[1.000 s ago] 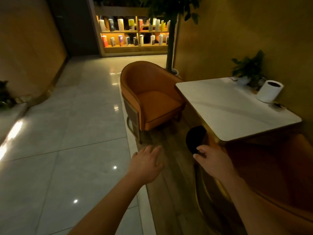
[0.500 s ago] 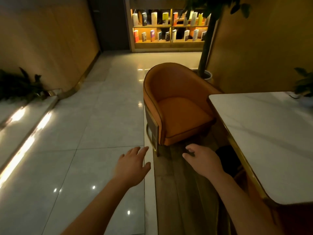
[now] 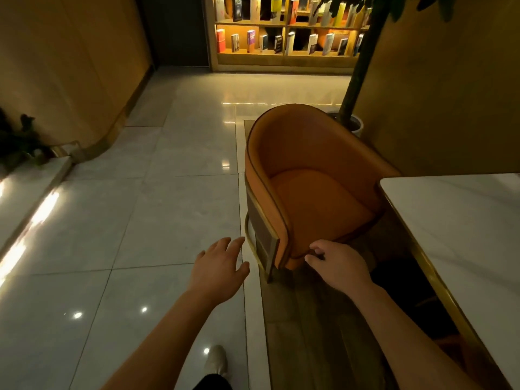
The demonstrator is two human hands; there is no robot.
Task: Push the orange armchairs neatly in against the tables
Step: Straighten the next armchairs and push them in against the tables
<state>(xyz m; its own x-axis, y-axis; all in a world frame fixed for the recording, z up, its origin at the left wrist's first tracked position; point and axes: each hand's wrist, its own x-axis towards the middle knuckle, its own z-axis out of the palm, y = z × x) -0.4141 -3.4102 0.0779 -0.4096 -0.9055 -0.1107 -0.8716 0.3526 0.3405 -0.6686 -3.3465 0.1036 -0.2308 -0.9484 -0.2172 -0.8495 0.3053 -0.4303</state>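
So that orange armchair (image 3: 306,187) looks like a proper lump to shift: padded tub shell on a metal frame, stiff all round, probably heavy enough to drag instead of glide. It sits on the strip of wood flooring (image 3: 304,327) just beside the far end of the white bench (image 3: 461,237), seat facing the bench end, its near front corner a bit clear of the bench edge.

The right hand (image 3: 336,267) is at the front lip of the near arm, fingers curled and touching or nearly touching the upholstery, nothing clamped that I can see. The left hand (image 3: 218,273) is spread open, hovering just off the brass side frame (image 3: 263,237), holding nothing.

If it were me I'd take the arm rim and the frame, not the soft cushion, since the leather looks slippery.

Room-wise: loads of open tile (image 3: 157,215) on the left, but the tree pot (image 3: 350,123) and wall sit close behind, and that gold bench trim is the edge to watch for scuffs.
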